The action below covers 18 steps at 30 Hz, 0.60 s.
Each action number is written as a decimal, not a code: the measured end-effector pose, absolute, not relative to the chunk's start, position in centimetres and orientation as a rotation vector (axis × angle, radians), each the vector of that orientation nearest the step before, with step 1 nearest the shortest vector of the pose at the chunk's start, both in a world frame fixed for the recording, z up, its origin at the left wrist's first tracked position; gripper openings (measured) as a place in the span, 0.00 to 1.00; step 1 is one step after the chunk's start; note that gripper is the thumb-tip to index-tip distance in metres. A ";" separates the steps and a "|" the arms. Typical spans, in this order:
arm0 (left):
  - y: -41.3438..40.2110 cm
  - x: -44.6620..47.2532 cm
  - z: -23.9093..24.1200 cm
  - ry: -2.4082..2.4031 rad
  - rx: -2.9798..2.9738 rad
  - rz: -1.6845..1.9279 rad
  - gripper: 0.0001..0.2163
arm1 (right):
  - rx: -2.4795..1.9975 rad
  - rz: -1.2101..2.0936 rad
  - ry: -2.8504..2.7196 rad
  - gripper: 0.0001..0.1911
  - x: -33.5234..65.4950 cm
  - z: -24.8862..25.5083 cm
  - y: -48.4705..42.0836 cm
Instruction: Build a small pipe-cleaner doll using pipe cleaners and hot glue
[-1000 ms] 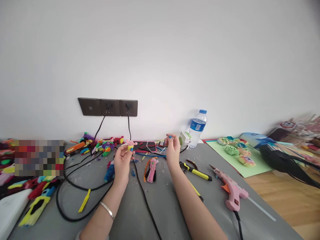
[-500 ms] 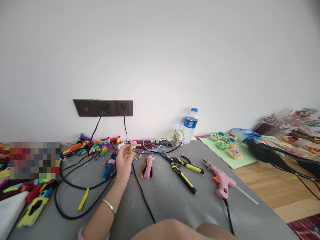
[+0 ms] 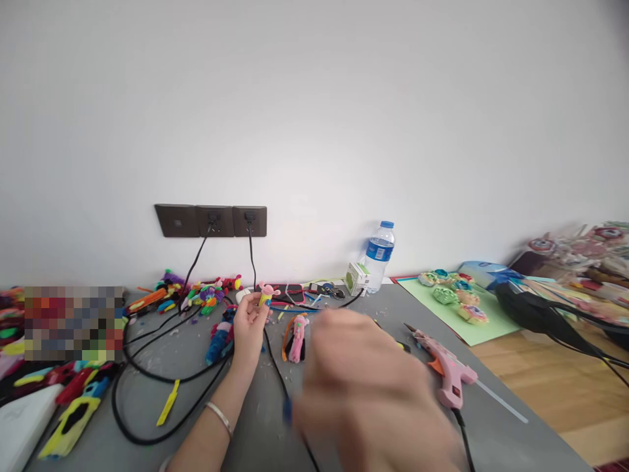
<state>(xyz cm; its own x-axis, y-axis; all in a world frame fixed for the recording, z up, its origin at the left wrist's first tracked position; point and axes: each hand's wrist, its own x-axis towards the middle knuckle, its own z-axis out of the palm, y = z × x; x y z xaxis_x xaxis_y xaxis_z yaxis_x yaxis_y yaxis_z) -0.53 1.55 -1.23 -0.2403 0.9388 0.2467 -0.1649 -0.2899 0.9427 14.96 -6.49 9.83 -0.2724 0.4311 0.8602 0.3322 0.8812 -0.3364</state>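
Observation:
My left hand (image 3: 249,326) is closed, its fingertips pinching a small pink-and-yellow fuzzy figure (image 3: 266,295) upright above the table. My right hand (image 3: 368,393) is large and smeared by motion in the foreground, its fingers seeming curled. A dark blue spot shows at its left edge; whether that is a nail or a held thing I cannot make out. Between the hands lies a pink pipe-cleaner figure (image 3: 297,337) with black and orange parts. The pliers behind my right hand are almost wholly hidden. Right of that hand rests a pink glue gun (image 3: 453,377), a clear glue stick protruding from its back.
Black cables (image 3: 142,440) loop over the grey table (image 3: 255,419). Colourful fuzzy pieces (image 3: 204,295) are heaped at the back left. A water bottle (image 3: 379,255) and a small box (image 3: 356,278) stand by the wall. Rolled flowers (image 3: 446,296) lie on green paper (image 3: 472,334).
My right hand has come into view in the foreground and covers the pliers. My left hand still holds the figure. The whole view has shifted slightly.

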 end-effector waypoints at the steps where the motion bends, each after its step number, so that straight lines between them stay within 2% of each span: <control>1: 1.5 -0.5 -1.2 1.067 1.137 1.667 0.14 | -0.560 0.099 -1.862 0.14 14.2 9.2 -5.0; 3: 1.4 -0.4 -1.0 1.080 1.127 1.667 0.15 | -0.636 0.089 -1.748 0.14 13.5 7.4 -1.8; 7: 1.3 -0.3 -0.6 1.121 1.052 1.646 0.16 | -0.975 0.319 -1.531 0.08 14.4 3.0 2.9; 9: 1.3 -0.2 -0.6 1.135 1.004 1.647 0.17 | -1.005 0.397 -1.445 0.10 14.8 1.5 3.5; 11: 1.3 -0.1 -0.6 1.146 0.982 1.652 0.18 | -0.985 0.455 -1.408 0.12 14.7 0.9 3.4; 18: 1.1 0.0 -0.6 1.107 0.995 1.629 0.19 | -0.867 0.846 -1.619 0.09 12.6 0.6 3.0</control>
